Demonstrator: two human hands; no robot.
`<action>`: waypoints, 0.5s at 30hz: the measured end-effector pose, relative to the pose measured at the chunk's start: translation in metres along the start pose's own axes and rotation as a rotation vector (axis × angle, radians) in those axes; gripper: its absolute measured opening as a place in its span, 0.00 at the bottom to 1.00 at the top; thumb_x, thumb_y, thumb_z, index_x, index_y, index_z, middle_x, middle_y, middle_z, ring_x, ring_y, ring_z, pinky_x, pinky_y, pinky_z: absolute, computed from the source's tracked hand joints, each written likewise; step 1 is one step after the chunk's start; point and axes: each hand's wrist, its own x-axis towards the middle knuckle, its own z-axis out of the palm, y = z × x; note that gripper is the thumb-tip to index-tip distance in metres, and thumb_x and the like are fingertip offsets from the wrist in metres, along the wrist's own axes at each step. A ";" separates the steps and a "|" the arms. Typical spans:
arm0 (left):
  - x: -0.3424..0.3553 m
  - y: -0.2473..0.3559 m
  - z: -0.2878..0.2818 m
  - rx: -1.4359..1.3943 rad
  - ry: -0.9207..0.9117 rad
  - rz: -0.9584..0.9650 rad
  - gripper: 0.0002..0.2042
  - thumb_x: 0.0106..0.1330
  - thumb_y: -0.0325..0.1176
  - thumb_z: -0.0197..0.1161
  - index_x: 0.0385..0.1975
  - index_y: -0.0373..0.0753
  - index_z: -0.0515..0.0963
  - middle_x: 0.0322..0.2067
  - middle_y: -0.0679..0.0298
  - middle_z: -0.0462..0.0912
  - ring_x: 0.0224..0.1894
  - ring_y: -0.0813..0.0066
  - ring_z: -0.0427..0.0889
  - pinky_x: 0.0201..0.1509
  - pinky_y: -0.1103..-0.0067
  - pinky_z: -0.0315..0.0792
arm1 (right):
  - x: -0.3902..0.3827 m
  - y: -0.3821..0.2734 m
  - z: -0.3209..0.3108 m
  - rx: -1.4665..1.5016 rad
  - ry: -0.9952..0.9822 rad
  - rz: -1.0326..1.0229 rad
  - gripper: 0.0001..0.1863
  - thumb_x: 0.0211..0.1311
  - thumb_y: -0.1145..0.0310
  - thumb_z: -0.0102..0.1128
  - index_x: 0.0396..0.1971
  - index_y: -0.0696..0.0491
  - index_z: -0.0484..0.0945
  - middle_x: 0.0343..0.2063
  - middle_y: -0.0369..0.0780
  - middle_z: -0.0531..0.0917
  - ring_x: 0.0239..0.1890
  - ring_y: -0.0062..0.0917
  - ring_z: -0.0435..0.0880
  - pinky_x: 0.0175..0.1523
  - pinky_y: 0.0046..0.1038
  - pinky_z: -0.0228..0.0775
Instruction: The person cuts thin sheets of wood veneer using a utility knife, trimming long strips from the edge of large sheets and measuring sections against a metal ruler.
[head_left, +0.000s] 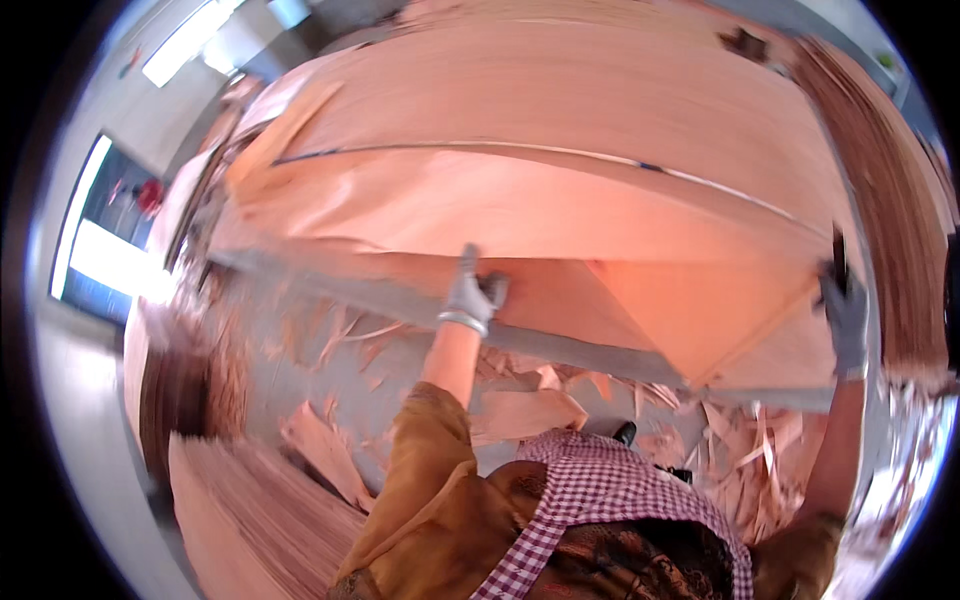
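Observation:
A large, thin orange-pink wood veneer sheet [430,205] lies over the broad veneer stack [560,85], its near edge wavy and raised. My left hand [472,298], in a light grey glove, is at that edge, thumb over it and fingers curled below. Under the edge, another veneer layer [660,310] shows with a slanting, folded-looking corner. Far to the right, my right hand [846,318], in a grey glove, is closed round a dark, slim upright tool [839,250]; its kind is unclear. A long thin rod [480,146] with dark and pale stretches lies across the sheets.
Torn veneer scraps [755,455] litter the floor between me and the stack's grey near edge [590,352]. Piled veneer [260,510] stands at lower left, and a tall layered pile [880,210] runs along the right. A bright window [100,240] is at far left.

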 end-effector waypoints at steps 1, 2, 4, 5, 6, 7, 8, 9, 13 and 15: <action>0.023 0.004 -0.020 0.068 -0.193 -0.051 0.18 0.58 0.48 0.65 0.19 0.43 0.69 0.18 0.64 0.71 0.20 0.75 0.73 0.20 0.82 0.70 | 0.015 -0.007 -0.015 0.022 -0.040 -0.100 0.09 0.61 0.69 0.57 0.37 0.58 0.77 0.21 0.32 0.76 0.23 0.16 0.75 0.29 0.20 0.68; 0.041 0.000 -0.022 -0.218 -0.103 0.102 0.18 0.59 0.46 0.62 0.14 0.48 0.64 0.11 0.70 0.64 0.14 0.78 0.66 0.15 0.87 0.64 | 0.028 -0.025 -0.020 -0.055 -0.070 -0.252 0.11 0.62 0.70 0.55 0.41 0.60 0.77 0.26 0.35 0.80 0.31 0.19 0.78 0.39 0.22 0.69; 0.059 0.018 -0.040 -0.270 -0.243 0.028 0.16 0.65 0.39 0.56 0.14 0.52 0.63 0.11 0.73 0.61 0.13 0.82 0.61 0.15 0.84 0.59 | 0.036 -0.050 -0.034 -0.180 0.081 -0.345 0.14 0.61 0.74 0.53 0.46 0.60 0.75 0.38 0.39 0.82 0.41 0.20 0.79 0.48 0.22 0.68; 0.051 0.005 -0.017 -0.234 -0.130 0.066 0.16 0.66 0.39 0.56 0.15 0.53 0.62 0.11 0.74 0.57 0.13 0.83 0.59 0.16 0.85 0.58 | 0.031 -0.047 -0.053 -0.226 0.114 -0.428 0.14 0.60 0.76 0.53 0.46 0.60 0.75 0.40 0.40 0.82 0.41 0.22 0.80 0.49 0.22 0.68; 0.050 0.010 -0.037 0.018 -0.254 0.295 0.14 0.66 0.39 0.57 0.17 0.52 0.66 0.12 0.74 0.58 0.14 0.84 0.60 0.16 0.86 0.57 | 0.025 -0.043 -0.064 -0.219 0.119 -0.537 0.14 0.58 0.78 0.53 0.45 0.60 0.75 0.41 0.40 0.82 0.42 0.23 0.80 0.50 0.23 0.68; 0.038 -0.001 -0.026 -0.066 -0.391 0.210 0.07 0.67 0.37 0.56 0.25 0.49 0.74 0.17 0.73 0.70 0.17 0.84 0.66 0.18 0.87 0.61 | 0.009 -0.028 -0.087 -0.317 0.143 -0.539 0.14 0.56 0.80 0.52 0.44 0.59 0.76 0.42 0.41 0.81 0.42 0.26 0.81 0.50 0.23 0.69; 0.028 -0.010 -0.018 -0.042 -0.310 0.266 0.04 0.66 0.35 0.57 0.31 0.47 0.76 0.22 0.72 0.75 0.20 0.84 0.71 0.19 0.87 0.65 | -0.004 -0.011 -0.102 -0.376 0.161 -0.566 0.15 0.55 0.81 0.52 0.43 0.58 0.76 0.42 0.42 0.81 0.43 0.29 0.81 0.50 0.24 0.69; 0.022 -0.018 -0.013 -0.020 -0.222 0.338 0.04 0.66 0.34 0.57 0.36 0.45 0.77 0.27 0.70 0.80 0.23 0.84 0.75 0.20 0.87 0.68 | -0.023 0.008 -0.113 -0.420 0.172 -0.501 0.15 0.54 0.80 0.52 0.43 0.57 0.76 0.42 0.42 0.81 0.43 0.32 0.81 0.49 0.25 0.70; 0.000 -0.100 -0.009 -0.010 -0.212 0.222 0.07 0.62 0.28 0.61 0.40 0.41 0.77 0.35 0.67 0.83 0.30 0.80 0.81 0.26 0.85 0.77 | -0.104 0.123 -0.147 -0.590 0.179 -0.090 0.13 0.54 0.77 0.55 0.41 0.54 0.77 0.44 0.41 0.79 0.43 0.39 0.79 0.47 0.30 0.71; -0.021 -0.137 0.001 0.048 -0.237 0.160 0.07 0.62 0.27 0.60 0.40 0.40 0.76 0.37 0.65 0.82 0.33 0.79 0.81 0.31 0.82 0.80 | -0.125 0.184 -0.152 -0.594 0.169 -0.026 0.11 0.55 0.75 0.56 0.39 0.54 0.77 0.45 0.41 0.79 0.43 0.39 0.79 0.47 0.32 0.71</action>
